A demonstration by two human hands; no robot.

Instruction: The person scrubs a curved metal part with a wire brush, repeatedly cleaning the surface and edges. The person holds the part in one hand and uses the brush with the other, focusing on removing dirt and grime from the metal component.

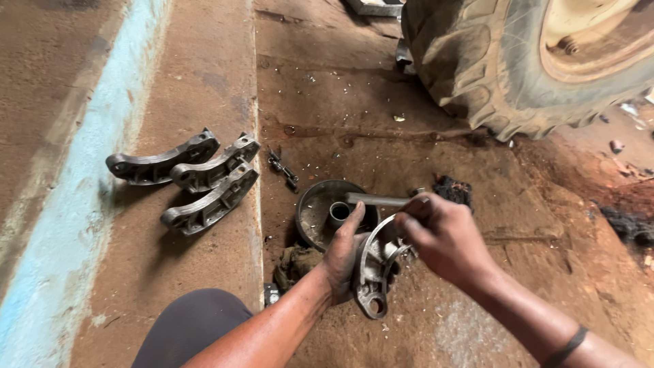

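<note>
My left hand [344, 253] grips a curved grey metal brake shoe [373, 272] and holds it on edge just in front of a round metal drum [315, 211] that lies on the dirt floor. My right hand [443, 238] is closed around a long metal bar tool [375, 200], whose far end reaches over the drum toward the small hub in its middle. Part of the shoe is hidden behind both hands.
Three more brake shoes [197, 176] lie on the concrete strip at the left. A small spring or bolt piece [283, 168] lies near them. A big tractor tyre [490, 68] stands at the upper right. A dirty rag [296, 262] sits beside the drum. My knee [194, 327] is at the bottom.
</note>
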